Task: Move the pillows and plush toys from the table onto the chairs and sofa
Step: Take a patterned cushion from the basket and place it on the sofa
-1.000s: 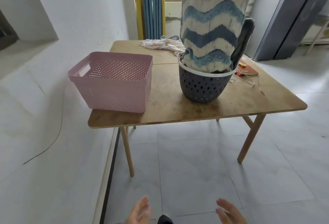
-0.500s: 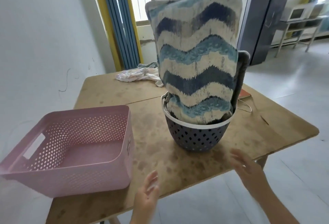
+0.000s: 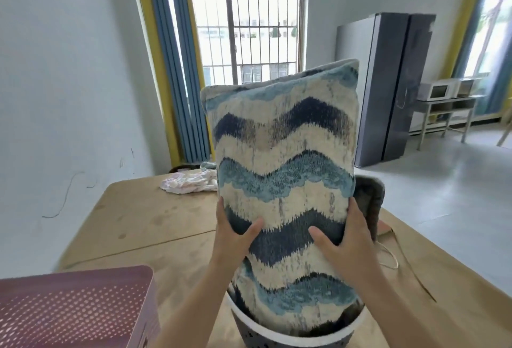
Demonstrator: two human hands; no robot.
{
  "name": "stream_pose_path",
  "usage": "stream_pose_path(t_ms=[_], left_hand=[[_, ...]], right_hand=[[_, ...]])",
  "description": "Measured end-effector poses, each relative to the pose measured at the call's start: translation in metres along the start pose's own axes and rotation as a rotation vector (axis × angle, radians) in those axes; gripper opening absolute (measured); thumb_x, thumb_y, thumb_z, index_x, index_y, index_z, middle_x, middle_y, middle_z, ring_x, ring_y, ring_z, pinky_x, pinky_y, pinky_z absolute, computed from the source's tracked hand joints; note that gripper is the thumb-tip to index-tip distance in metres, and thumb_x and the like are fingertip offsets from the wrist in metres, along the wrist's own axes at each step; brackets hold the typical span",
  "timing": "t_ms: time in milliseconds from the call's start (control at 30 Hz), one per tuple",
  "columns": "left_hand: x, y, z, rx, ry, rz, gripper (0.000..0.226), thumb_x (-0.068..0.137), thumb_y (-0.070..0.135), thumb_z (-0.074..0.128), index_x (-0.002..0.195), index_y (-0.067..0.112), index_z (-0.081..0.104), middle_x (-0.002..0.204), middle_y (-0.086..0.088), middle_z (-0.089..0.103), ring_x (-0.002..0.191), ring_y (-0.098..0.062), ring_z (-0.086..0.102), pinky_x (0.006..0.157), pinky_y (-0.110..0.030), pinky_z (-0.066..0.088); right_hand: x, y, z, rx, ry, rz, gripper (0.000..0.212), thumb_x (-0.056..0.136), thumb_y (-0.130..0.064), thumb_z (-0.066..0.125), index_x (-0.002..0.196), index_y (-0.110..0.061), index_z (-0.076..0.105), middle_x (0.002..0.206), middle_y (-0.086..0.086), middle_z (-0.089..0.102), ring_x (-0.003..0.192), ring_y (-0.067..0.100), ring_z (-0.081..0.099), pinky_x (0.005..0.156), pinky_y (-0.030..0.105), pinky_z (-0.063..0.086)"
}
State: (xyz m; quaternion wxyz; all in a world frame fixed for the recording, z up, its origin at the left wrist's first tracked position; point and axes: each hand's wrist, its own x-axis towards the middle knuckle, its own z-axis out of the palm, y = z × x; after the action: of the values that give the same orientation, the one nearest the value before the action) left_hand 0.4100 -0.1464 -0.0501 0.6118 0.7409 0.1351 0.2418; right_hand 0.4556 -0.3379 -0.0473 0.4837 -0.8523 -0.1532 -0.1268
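Observation:
A tall pillow (image 3: pixel 282 159) with blue, navy and cream wave stripes stands upright in a dark perforated round basket (image 3: pixel 291 334) on the wooden table (image 3: pixel 155 237). My left hand (image 3: pixel 235 232) grips the pillow's left edge, thumb across the front. My right hand (image 3: pixel 340 239) grips its right edge the same way. Behind the pillow a dark grey cushion (image 3: pixel 371 198) pokes out of the basket, mostly hidden.
An empty pink perforated crate (image 3: pixel 72 309) sits at the table's near left corner. A crumpled pale cloth (image 3: pixel 191 184) lies at the far side, with a cord (image 3: pixel 399 253) on the right. A white wall runs along the left; a grey fridge (image 3: pixel 388 87) stands across the open floor.
I have come right up to the table and the view has tilted up. Both hands rose from low and open to grip the pillow's two sides.

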Motion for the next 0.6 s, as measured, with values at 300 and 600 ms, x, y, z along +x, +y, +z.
stream_pose_path(t_ms=[300,600], left_hand=[[0.008,0.011,0.011,0.157,0.190,-0.047,0.058,0.078,0.027,0.069,0.129,0.012,0.045,0.105,-0.003,0.058,0.095,-0.022,0.054,0.075,-0.028,0.042],[0.008,0.035,0.008,0.061,0.299,0.065,0.033,0.080,0.010,0.066,0.111,0.004,0.057,0.073,0.009,0.053,0.066,-0.007,0.048,0.054,-0.017,0.036]], right_hand=[[0.005,-0.023,0.013,-0.021,0.186,-0.181,0.034,0.068,-0.023,0.076,0.069,-0.033,0.044,0.060,-0.015,0.042,0.058,0.007,0.045,0.053,0.013,0.037],[0.008,-0.034,0.018,0.054,0.455,-0.464,0.029,0.057,-0.017,0.070,0.069,-0.023,0.044,0.055,-0.025,0.033,0.062,-0.016,0.042,0.053,-0.006,0.029]])
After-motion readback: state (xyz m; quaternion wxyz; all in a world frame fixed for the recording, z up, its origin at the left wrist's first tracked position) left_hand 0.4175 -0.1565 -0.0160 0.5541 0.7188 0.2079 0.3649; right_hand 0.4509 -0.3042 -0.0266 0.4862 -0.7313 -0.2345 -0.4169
